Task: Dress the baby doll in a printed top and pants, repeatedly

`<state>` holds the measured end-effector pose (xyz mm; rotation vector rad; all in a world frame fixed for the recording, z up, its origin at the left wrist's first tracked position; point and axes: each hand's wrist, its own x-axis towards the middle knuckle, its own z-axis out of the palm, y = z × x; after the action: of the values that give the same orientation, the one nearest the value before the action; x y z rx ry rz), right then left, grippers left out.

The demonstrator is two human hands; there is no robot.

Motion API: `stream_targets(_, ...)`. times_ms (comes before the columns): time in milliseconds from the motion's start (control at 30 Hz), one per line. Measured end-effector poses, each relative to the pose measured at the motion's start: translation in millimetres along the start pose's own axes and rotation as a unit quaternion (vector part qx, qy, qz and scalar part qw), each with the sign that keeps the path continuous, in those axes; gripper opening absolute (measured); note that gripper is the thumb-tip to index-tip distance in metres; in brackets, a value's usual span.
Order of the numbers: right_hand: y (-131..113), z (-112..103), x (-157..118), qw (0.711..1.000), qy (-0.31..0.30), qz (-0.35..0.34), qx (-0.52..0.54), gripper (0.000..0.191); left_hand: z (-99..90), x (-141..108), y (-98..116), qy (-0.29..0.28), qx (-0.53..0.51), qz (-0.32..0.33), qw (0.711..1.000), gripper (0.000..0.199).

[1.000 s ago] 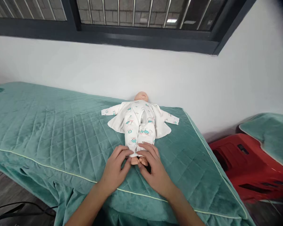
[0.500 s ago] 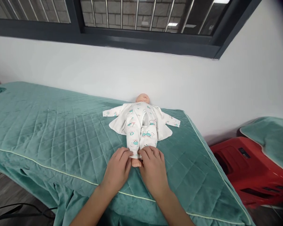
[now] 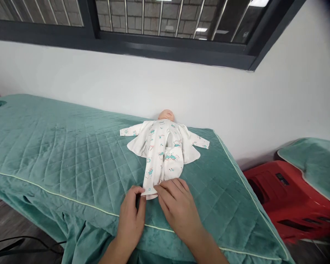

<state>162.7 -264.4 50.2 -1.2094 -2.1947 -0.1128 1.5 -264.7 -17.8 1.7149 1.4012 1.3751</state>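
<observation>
Laid face up on a bed with a green, quilted, velvety cover point(image 3: 71, 146): bald, flesh-coloured baby doll point(image 3: 166, 115). Fitted over the doll's legs: white cotton-like trousers with teal and pink print point(image 3: 173, 158). Spread out to both sides of the doll: matching white long-sleeved top point(image 3: 191, 154).

Step in hand, as judged: straightening the left-side trouser leg below the doll's knees. Left hand point(image 3: 130, 220): pinching the outer hem corner. Right hand point(image 3: 179, 209): apparently gripping the inner side of the same hem. Feet: hidden. Next move, as judged: calls for even tension at both hem edges, without dragging the doll.

Right of the doll: red moulded plastic object point(image 3: 288, 194) with small dark label point(image 3: 282, 179), unreadable. Beyond the doll's head: white wall point(image 3: 99, 80), dark-framed barred window point(image 3: 170, 47). Legible writing: none.
</observation>
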Motion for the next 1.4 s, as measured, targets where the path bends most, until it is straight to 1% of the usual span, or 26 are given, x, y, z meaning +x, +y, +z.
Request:
stream_targets(100,2.2,-0.2,-9.9,0.999,-0.023,0.028,0.036,0.026,0.5,-1.9,-2.0,0.007,0.055,0.037,0.998,0.014)
stream_targets(167,8.3,-2.9,-18.5,0.995,-0.003,0.059,0.075,0.030,-0.7,0.9,4.1,0.026,0.083,0.076,0.993,0.018)
stream_targets(233,17.6,-5.1,-27.0,0.987,0.039,0.115,0.108,0.032,-0.9,5.8,15.4,0.032,0.100,0.129,0.986,0.025)
stream_targets(300,28.1,-4.1,-33.7,0.972,0.068,0.189,0.126,0.032,1.7,12.7,28.7,-0.001,0.122,0.188,0.975,0.030)
stream_targets(333,32.8,-2.3,-36.2,0.964,0.066,0.222,0.130,0.030,4.2,16.9,34.8,-0.032,0.139,0.211,0.967,0.032)
stream_targets(367,36.8,0.2,-37.9,0.958,0.055,0.248,0.131,0.028,7.4,21.5,40.2,-0.067,0.159,0.228,0.958,0.033)
stream_targets(433,42.3,6.4,-39.1,0.953,0.022,0.274,0.123,0.023,14.6,30.6,47.4,-0.129,0.203,0.245,0.939,0.036)
stream_targets(500,45.3,12.3,-37.5,0.956,0.002,0.276,0.102,0.019,21.1,38.0,49.9,-0.169,0.239,0.253,0.922,0.038)
stream_targets(567,47.2,16.1,-33.9,0.960,0.005,0.269,0.078,0.020,25.6,42.6,49.2,-0.187,0.268,0.257,0.909,0.039)
stream_targets(667,48.0,14.9,-28.6,0.963,0.015,0.260,0.075,0.021,28.5,45.0,46.2,-0.189,0.291,0.256,0.902,0.036)
stream_targets(733,44.9,8.4,-27.1,0.965,0.021,0.245,0.090,0.020,28.7,45.2,45.1,-0.182,0.293,0.258,0.902,0.031)
stream_targets(833,33.6,-7.8,-27.6,0.978,0.031,0.186,0.093,0.020,28.3,44.4,46.5,-0.176,0.281,0.259,0.907,0.021)
stream_targets(900,25.6,-19.0,-28.4,0.986,0.032,0.143,0.076,0.021,28.3,43.3,48.8,-0.168,0.261,0.254,0.916,0.017)
stream_targets(967,21.0,-26.8,-28.9,0.991,0.029,0.120,0.055,0.021,28.8,41.7,51.0,-0.155,0.233,0.244,0.929,0.016)
stream_targets(1067,21.8,-29.2,-30.2,0.993,0.016,0.114,0.028,0.019,30.5,39.0,52.3,-0.130,0.189,0.232,0.945,0.014)
stream_targets(1200,27.2,-21.0,-34.7,0.991,-0.006,0.130,0.034,0.019,32.2,34.8,49.3,-0.107,0.130,0.230,0.959,0.016)
stream_targets(1300,26.3,-17.1,-37.1,0.987,0.009,0.141,0.077,0.022,32.7,31.9,46.5,-0.115,0.099,0.233,0.961,0.019)
stream_targets(1400,20.7,-19.9,-35.1,0.984,0.039,0.139,0.109,0.025,33.8,30.8,46.5,-0.127,0.104,0.229,0.959,0.027)
